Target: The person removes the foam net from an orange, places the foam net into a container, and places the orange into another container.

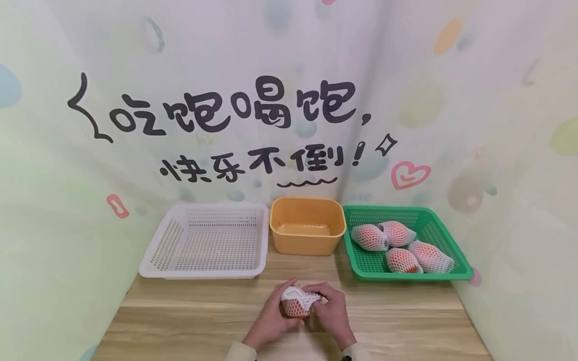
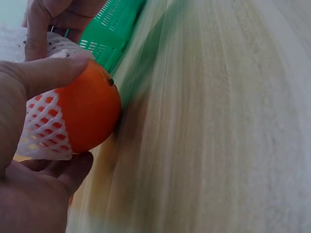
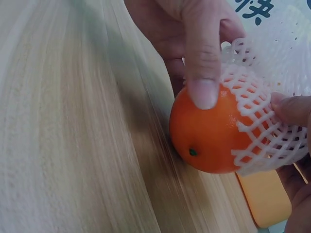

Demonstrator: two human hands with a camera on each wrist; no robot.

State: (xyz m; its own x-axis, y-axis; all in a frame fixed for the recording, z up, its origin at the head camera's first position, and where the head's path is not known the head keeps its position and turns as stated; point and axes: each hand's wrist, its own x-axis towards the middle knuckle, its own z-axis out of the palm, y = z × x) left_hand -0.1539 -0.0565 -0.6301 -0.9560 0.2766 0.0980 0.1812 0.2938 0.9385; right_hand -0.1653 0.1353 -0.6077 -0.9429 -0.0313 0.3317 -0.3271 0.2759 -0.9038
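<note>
An orange [image 3: 209, 131] with a small green stem end sits partly inside a white foam net sleeve [image 3: 260, 126]. Its stem end is bare in both wrist views, while the net covers the rest. My left hand [image 1: 273, 318] grips the orange, thumb across its top and fingers beneath, as the left wrist view shows. On the other side, my right hand [image 1: 334, 313] pinches the net, its thumb pressing on the mesh. Both hands are just above the wooden table, in front of the yellow bin [image 1: 308, 243].
A white perforated basket [image 1: 203, 273] stands at the back left, the yellow bin beside it. To the right, a green basket [image 1: 413, 277] holds several net-wrapped fruits [image 1: 402, 233]. The wooden table [image 1: 189, 321] ends at a printed curtain [image 1: 289, 45] behind and at both sides.
</note>
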